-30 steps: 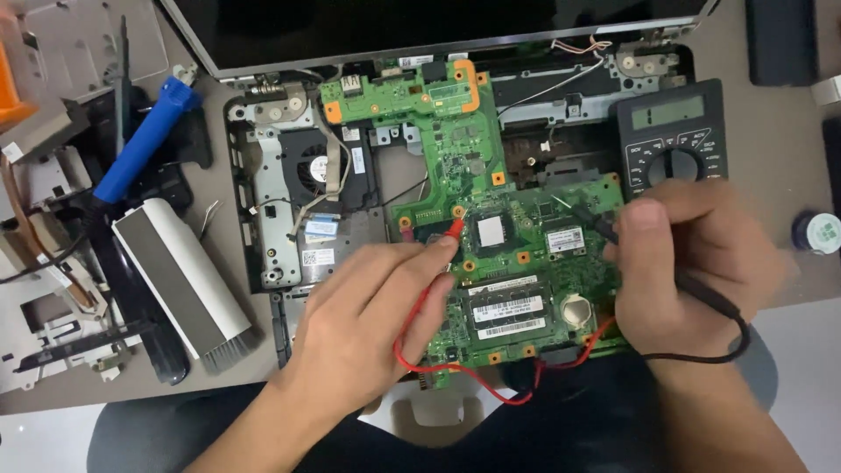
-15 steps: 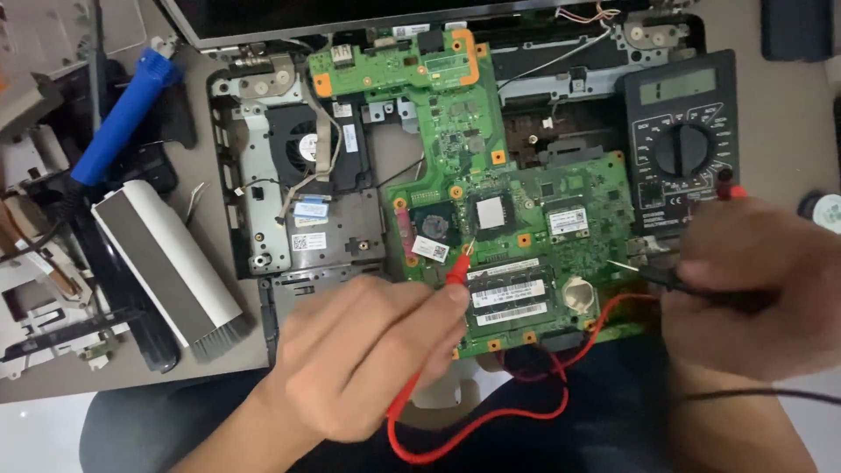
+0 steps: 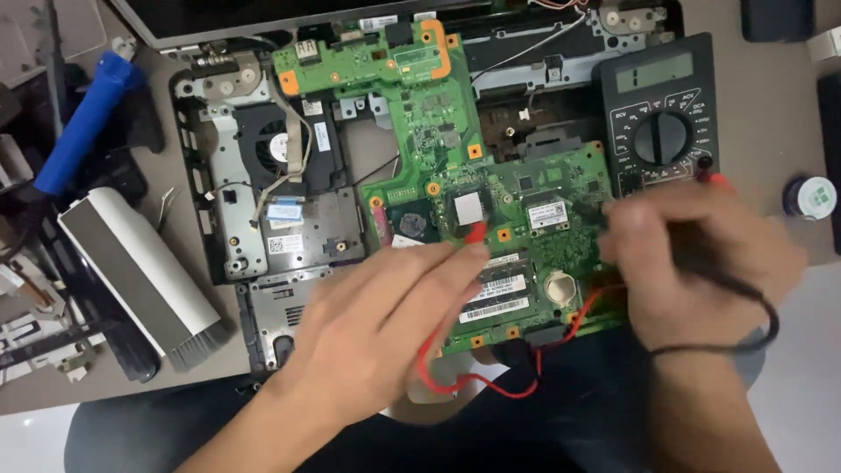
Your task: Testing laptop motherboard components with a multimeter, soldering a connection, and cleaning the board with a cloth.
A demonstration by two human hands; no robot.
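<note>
A green laptop motherboard (image 3: 438,149) lies over an opened black laptop base (image 3: 289,219). My left hand (image 3: 385,324) pinches the red multimeter probe (image 3: 473,235), whose tip touches the board beside a square silver chip (image 3: 469,208). My right hand (image 3: 692,263) grips the black probe (image 3: 604,208), its tip on the board's right part near a white-labelled module (image 3: 547,215). The red lead (image 3: 473,381) loops below the board. A black lead (image 3: 753,333) curls round my right wrist. The black multimeter (image 3: 661,114) with a round dial lies above my right hand.
A blue-handled tool (image 3: 83,131) and a white and grey brush block (image 3: 131,271) lie at left among metal brackets (image 3: 44,333). The laptop's cooling fan (image 3: 272,149) sits left of the board. A small round white-capped pot (image 3: 810,197) stands at right. The laptop lid (image 3: 219,22) is at top.
The view has shifted, so the board and meter sit lower in frame. My right hand moved left from beside the meter onto the board. My left hand's red probe stays by the silver chip.
</note>
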